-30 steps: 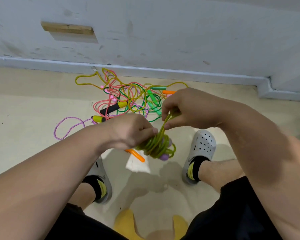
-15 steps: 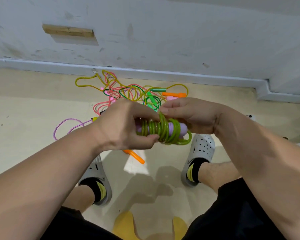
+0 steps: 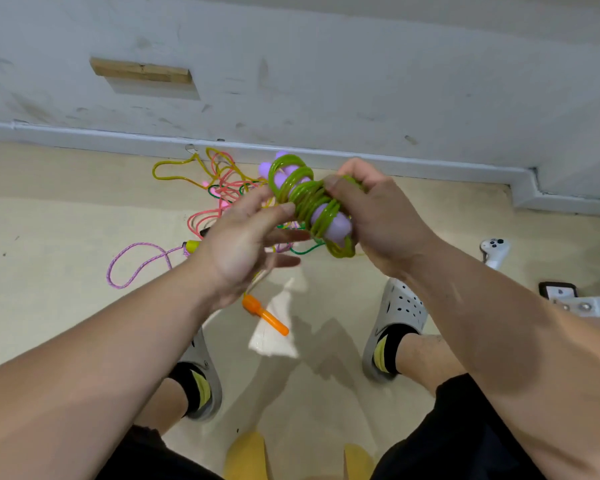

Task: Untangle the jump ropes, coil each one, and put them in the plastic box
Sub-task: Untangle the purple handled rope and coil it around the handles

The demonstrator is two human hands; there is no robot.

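A: While the right hand (image 3: 378, 220) has its fingers (image 3: 340, 188) clamped round the translucent green plastic jump rope (image 3: 305, 199), the whole bundle is up in the air above the cream floor (image 3: 49, 237), wound in rings round its two lilac plastic handles (image 3: 331, 225).

B: And the left hand (image 3: 243, 240)? Fingers (image 3: 284, 237) apart and stretched out, just the tips touching the near side of the rope. That's a steadying touch, not a hold.

A: So one hand does all the holding. Look at the top end: those rings stand loose off the handle tip. Springy plastic cord like that wants to uncoil, I'd say.

B: Agreed. If the right grip slackens before the end is tucked, the wraps could slide off the handle ends and spring open. There's a small loop hanging under the bundle too; whether it's secured, I can't tell.

A: And what lies below? The tangle of pink, yellow and green ropes (image 3: 222, 195), near the pale skirting board (image 3: 84, 135), with an orange plastic handle (image 3: 265, 315) closer to the feet.

B: Drop the bundle there and a loose green loop could snag right into that mess. More untangling.

A: This one looks nearly coiled, to my eye; the pile is not yet sorted.

B: And the plastic box isn't in view, so the bundle faces a carry, one more chance to unravel.
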